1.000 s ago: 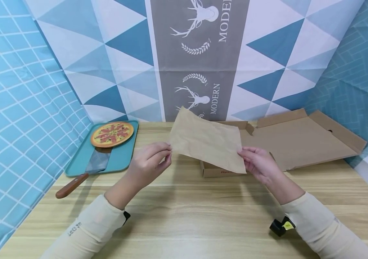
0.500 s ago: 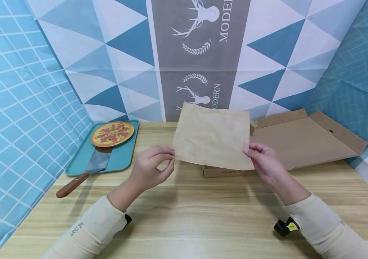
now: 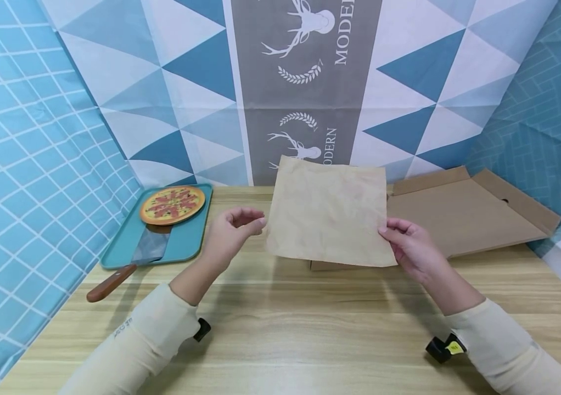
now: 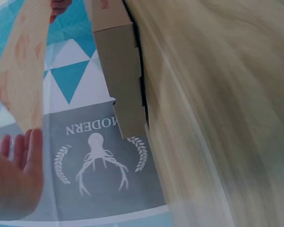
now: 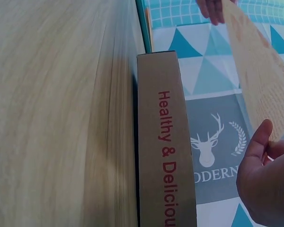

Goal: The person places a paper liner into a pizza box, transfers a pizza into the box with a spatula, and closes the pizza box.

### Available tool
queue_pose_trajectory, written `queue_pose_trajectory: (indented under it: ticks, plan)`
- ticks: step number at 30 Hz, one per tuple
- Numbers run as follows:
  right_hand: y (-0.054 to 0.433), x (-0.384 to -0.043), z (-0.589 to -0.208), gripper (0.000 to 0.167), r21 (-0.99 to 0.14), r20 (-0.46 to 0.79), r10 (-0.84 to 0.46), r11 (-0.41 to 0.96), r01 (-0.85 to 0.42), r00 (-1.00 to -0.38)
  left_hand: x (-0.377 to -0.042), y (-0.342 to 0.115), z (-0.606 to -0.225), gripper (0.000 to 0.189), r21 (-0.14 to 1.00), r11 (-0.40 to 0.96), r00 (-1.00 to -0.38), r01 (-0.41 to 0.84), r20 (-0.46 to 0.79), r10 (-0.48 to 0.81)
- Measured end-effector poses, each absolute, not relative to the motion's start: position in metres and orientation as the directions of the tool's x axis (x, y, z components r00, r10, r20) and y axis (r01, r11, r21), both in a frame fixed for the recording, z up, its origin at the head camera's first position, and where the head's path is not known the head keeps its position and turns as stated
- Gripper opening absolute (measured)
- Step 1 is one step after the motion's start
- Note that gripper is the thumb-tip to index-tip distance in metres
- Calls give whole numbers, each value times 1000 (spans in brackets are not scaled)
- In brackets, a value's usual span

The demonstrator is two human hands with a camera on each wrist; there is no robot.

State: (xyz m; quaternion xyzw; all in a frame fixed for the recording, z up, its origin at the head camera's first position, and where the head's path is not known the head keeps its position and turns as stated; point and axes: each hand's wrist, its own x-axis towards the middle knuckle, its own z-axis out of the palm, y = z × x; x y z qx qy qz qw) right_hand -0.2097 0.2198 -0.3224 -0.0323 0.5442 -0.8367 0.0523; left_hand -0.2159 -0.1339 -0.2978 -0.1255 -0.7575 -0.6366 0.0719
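A square sheet of thin brown paper (image 3: pixel 330 214) hangs above the table in the head view, a little creased. My right hand (image 3: pixel 416 249) pinches its right edge near the lower corner between thumb and fingers. Close to the left edge is my left hand (image 3: pixel 233 236), its fingers loosely bent and holding nothing. In the left wrist view the fingers of the left hand (image 4: pixel 19 175) look fairly straight beside the paper's corner. Behind and below the sheet stands an open cardboard pizza box (image 5: pixel 163 137), mostly hidden in the head view, with red lettering on its front.
The box's lid (image 3: pixel 463 211) lies folded out to the right. At the back left is a teal tray (image 3: pixel 181 241) bearing a pizza (image 3: pixel 172 205) and a pizza server (image 3: pixel 149 244), whose wooden handle juts over the tray's edge. Patterned sheets wall the wooden table (image 3: pixel 310 329).
The paper has swung to face the camera and shifted right, flattening out. My left hand has let go of its left edge, fingers loosening. The right hand has moved slightly right, still pinching.
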Motion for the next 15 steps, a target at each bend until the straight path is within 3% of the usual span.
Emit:
queue_pose_trajectory:
  ticks: [3,7,15]
  plan:
    - [221,-210,-323,19,-908,8,-137,-416,50,-991,-229,-132,-295,39,995,37,-981,90,82,174]
    - [222,-210,-324,21,-906,20,-148,-421,45,-989,-244,-130,-296,46,998,26,-967,-51,-56,248]
    - [227,-211,-325,12,-941,-33,-165,-327,86,-986,-260,-122,-299,40,994,-51,-976,-95,-83,202]
